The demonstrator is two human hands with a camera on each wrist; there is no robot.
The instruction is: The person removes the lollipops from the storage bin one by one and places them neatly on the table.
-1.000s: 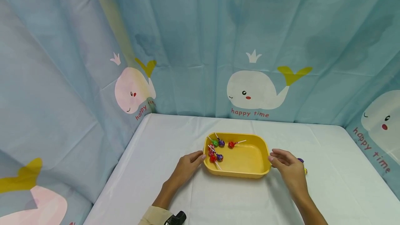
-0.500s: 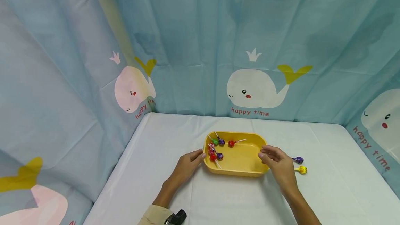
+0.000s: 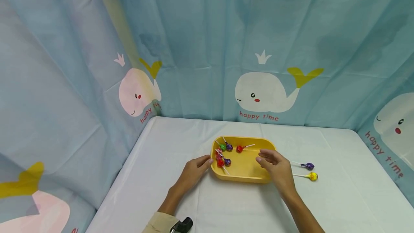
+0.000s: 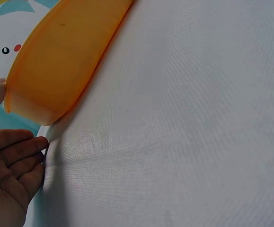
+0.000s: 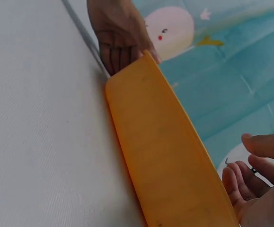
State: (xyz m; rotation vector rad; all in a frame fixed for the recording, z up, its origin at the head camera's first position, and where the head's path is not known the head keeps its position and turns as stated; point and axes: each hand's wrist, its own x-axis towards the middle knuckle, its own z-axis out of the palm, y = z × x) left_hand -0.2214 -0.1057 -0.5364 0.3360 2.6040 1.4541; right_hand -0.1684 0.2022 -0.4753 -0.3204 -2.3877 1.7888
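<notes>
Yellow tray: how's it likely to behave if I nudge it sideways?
The tray is probably stiff: its walls stand up without sagging. It should slide rather than tip, being low and broad on the white cloth. The lollipops inside may roll a little, since their heads are round.

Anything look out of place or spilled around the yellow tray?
No spill or damage shows. Only a purple lollipop and a yellow lollipop stand out, lying on the white tablecloth right of the yellow tray; the other lollipops in view lie inside it.

I see an orange tray (image 5: 165, 156) on white cloth (image 5: 42, 118), left hand (image 5: 120, 30) at its far end, right hand (image 5: 264, 203) near it
</notes>
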